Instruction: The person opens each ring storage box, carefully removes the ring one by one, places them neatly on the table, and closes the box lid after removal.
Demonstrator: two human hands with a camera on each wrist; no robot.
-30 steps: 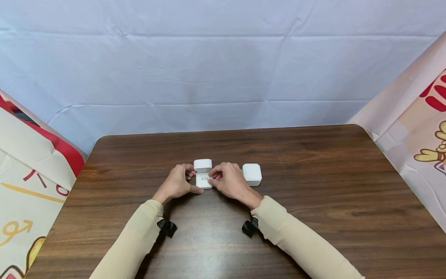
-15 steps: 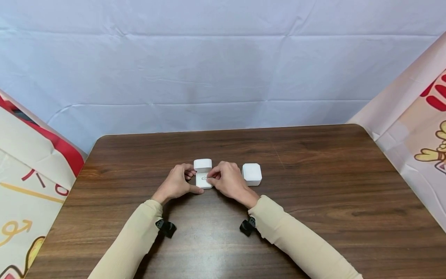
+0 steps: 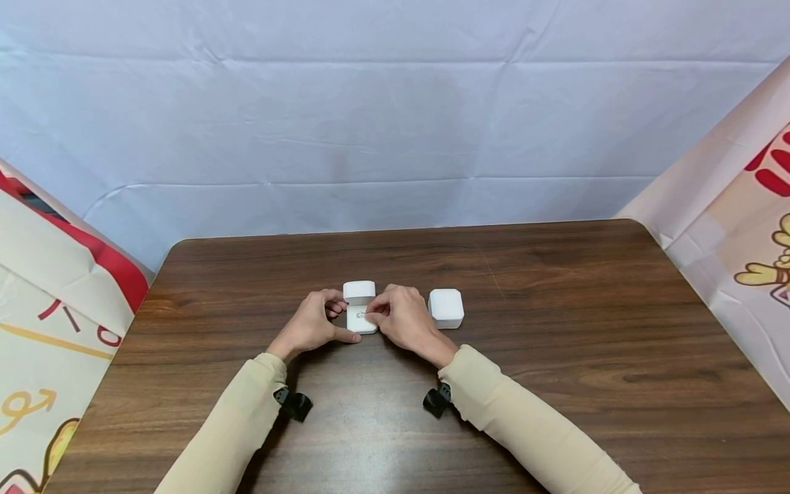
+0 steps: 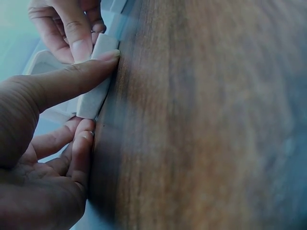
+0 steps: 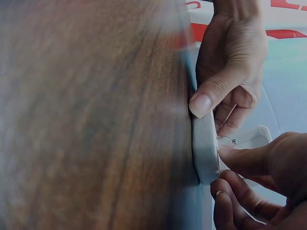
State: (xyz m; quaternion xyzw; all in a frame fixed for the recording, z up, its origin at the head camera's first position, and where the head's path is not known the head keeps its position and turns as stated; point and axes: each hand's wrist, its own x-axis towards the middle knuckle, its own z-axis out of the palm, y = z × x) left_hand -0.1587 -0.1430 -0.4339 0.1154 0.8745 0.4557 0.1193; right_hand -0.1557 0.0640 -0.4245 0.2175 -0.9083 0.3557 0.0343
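Observation:
A small white ring box [image 3: 361, 328] stands on the table with its lid [image 3: 359, 293] raised at the back. My left hand [image 3: 313, 320] holds it from the left, thumb across the front side and the other fingertips at the left side. A silver ring [image 5: 227, 139] with a beaded or stone-set band stands upright in the box's pad. My right hand [image 3: 405, 320] reaches in from the right, thumb and forefinger pinched at the ring's edge. In the right wrist view the thumb covers part of the ring.
A second white box [image 3: 446, 307], closed, stands just right of my right hand. The wooden table [image 3: 555, 384] ends at a white cloth [image 3: 395, 137] behind; printed cloths hang at both sides. A black camera sits on each wrist.
My right fingers have shifted slightly left and inward over the box at the ring, which now looks turned in its place. The left hand and both boxes stay put.

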